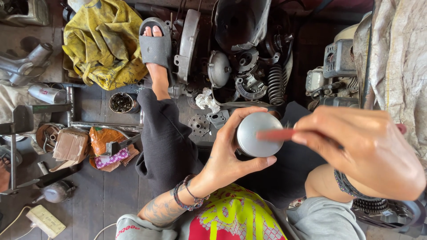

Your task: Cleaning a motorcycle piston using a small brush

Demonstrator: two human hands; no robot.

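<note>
My left hand [231, 155] is wrapped around a round grey metal piston [259, 134], its flat top facing up. My right hand [364, 149] pinches a thin red flat tool [275, 134] and lays its tip across the piston's top. Both hands are above my lap, over black trousers [167, 142]. My left foot in a grey slipper [155, 46] rests against a dismantled engine [240, 66] on the floor.
Engine parts, a coil spring [275, 84] and a crumpled white rag [207, 100] lie ahead. A yellow cloth [102, 42] sits at the upper left, a small tin [122, 102] below it. A cardboard box [71, 144], tools and a power strip [44, 220] are at the left.
</note>
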